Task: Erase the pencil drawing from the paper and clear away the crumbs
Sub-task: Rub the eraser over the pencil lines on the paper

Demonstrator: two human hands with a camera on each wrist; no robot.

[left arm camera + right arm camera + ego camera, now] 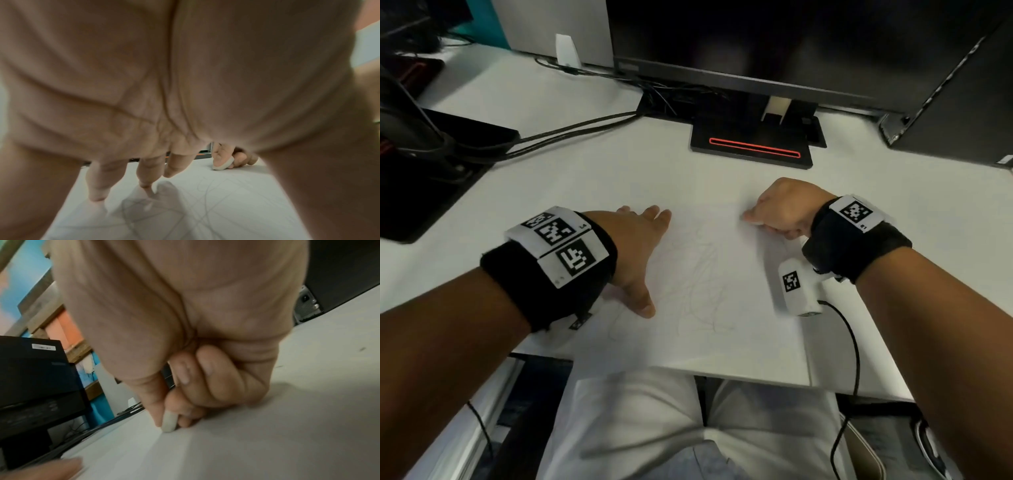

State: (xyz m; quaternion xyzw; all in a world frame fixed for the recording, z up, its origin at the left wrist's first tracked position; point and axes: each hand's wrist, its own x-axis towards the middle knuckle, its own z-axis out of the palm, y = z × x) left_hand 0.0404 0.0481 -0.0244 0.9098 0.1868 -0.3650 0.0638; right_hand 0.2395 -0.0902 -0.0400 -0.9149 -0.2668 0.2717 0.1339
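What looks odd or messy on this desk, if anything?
Nothing is spilled or broken. The only mess is the pencil scribble sprawling across the paper, most of it unerased. The left hand lies flat on the sheet while the right hand pinches a small white eraser against it.

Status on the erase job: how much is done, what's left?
Done: little that shows; the paper's far right corner looks bare beside the right hand. In hand: that hand pinches a white eraser down on the paper, while the left hand presses the sheet flat. Left: pencil scribbles cover the middle; crumb clearing not started, no crumbs discernible.
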